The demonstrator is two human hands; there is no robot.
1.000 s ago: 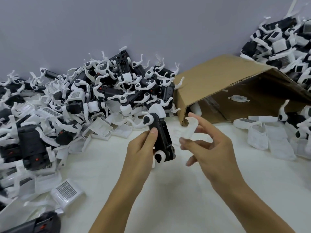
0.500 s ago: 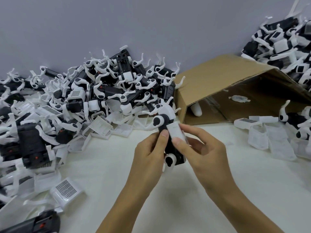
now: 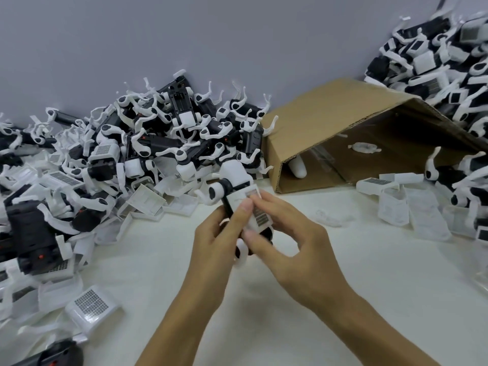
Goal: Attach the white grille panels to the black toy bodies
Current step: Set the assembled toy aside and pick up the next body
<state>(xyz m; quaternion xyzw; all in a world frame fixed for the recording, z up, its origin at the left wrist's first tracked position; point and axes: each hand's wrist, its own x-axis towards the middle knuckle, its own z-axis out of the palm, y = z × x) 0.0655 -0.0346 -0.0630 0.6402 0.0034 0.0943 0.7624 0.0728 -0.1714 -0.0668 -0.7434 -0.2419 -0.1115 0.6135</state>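
Item: white grille panel point(image 3: 254, 212), now laid flat on the black toy body point(image 3: 239, 207) you hold above the desk point(image 3: 303, 299). A second ago it hung apart in your right hand; half a second ago it met the body. Judged: seating under way, not confirmed clipped.

Grip, left hand point(image 3: 220, 235): fingers curled around the body, thumb on the panel.
Grip, right hand point(image 3: 290, 239): thumb and fingertips pinch the panel's edges.

Panel: thin moulded plastic, rectangular, slotted dark vents. Body: matte black, blocky, with white rounded joints.

Nearer left: loose grille panel point(image 3: 92, 306), mesh face up.
Farther: tangled heap of toy bodies point(image 3: 163, 143), curved white limbs; tipped cardboard box point(image 3: 343, 112), corrugated, open-mouthed; grey wall point(image 3: 237, 35).
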